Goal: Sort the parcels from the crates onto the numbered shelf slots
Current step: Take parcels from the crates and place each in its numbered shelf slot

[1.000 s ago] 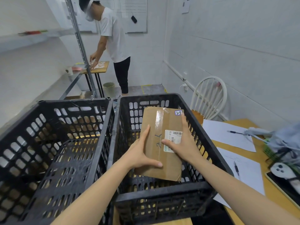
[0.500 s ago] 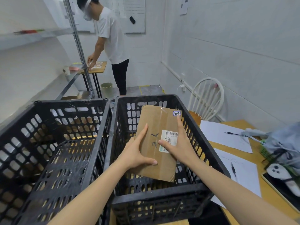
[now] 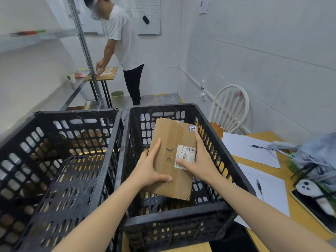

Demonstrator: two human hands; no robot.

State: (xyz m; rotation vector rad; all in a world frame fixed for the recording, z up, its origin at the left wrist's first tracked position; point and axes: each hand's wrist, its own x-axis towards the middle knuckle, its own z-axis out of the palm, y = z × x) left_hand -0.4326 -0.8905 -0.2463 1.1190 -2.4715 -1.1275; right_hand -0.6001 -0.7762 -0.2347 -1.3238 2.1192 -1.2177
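parcel [image 3: 170,140]: brown cardboard, held tilted over inside of right crate [image 3: 181,213], between both hands. left hand [image 3: 148,172] grips its left edge, thumb curled over top face. right hand [image 3: 201,163] clasps right edge, thumb on barcode label [image 3: 187,154]. left crate [image 3: 76,113] sits left of left hand. papers [image 3: 254,150] on table [image 3: 296,211], right of right hand.

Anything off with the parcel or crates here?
Only minor things. The parcel, gripped by the left hand and right hand at the right crate, looks slightly crushed at its near corner, and the tape at its far edge is wrinkled. No tear or spill shows.
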